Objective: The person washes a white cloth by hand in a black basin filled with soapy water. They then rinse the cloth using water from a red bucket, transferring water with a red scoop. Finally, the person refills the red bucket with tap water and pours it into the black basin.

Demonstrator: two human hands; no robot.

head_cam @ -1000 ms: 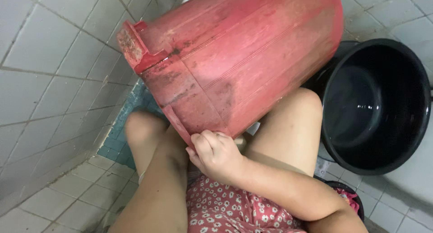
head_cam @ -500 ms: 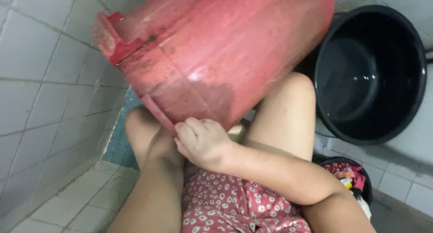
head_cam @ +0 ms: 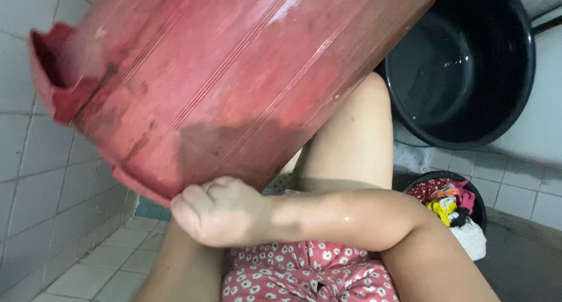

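Of the two hands, only the right hand (head_cam: 219, 211) is visible: its fingers curl around the lower rim of the red bucket (head_cam: 234, 79), gripping it. The left hand is out of view. The bucket is tilted and raised above the person's bare knees (it fills the upper frame). Right of it stands a black tub (head_cam: 468, 74) on the tiled floor (head_cam: 105, 267); below that sits a small basin of coloured laundry (head_cam: 451, 205).

Big red plastic bucket (head_cam: 234, 74): worn, scuffed, ribbed wall, handle lug at left, tipped steeply on side, rim gripped by right hand (head_cam: 219, 211) above knees.
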